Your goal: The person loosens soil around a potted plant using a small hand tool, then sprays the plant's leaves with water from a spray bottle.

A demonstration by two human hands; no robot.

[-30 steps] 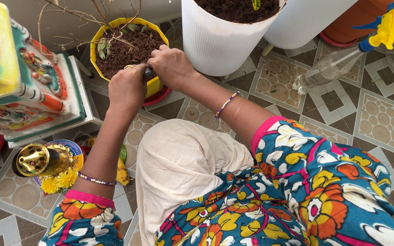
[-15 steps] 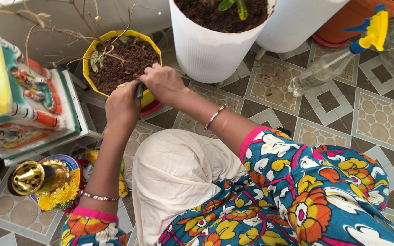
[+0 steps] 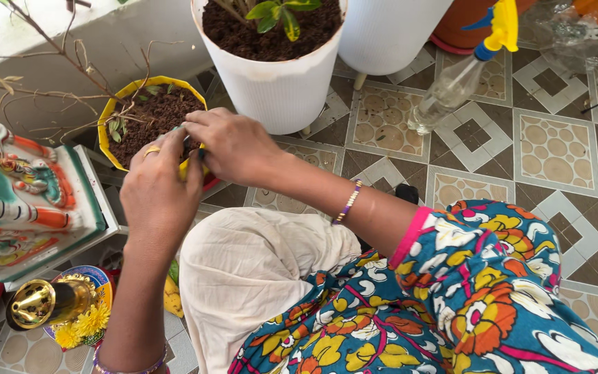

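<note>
While both hands meet at the near rim of the yellow pot (image 3: 120, 97), the fingers (image 3: 195, 123) of the right hand (image 3: 233, 145) are pinched together on something small, and I cannot tell what it is, because the hands hide it. The left hand (image 3: 157, 190) has its fingers curled close against the right ones, with a gold ring on one finger; whether they grip anything I cannot tell. The yellow pot stands on the tiled floor (image 3: 555, 149), full of dark soil, and dry bare twigs (image 3: 57, 55) rise from it with only few small leaves. Just beside it, to the right, stands a big white ribbed pot (image 3: 278, 90) with a green plant (image 3: 278, 12). Further right lies a clear spray bottle (image 3: 451, 86) with yellow and blue head. On the left is a painted colourful stand (image 3: 29, 187), and near the left arm a brass vessel (image 3: 39, 305) lies with yellow flowers (image 3: 81, 325).
</note>
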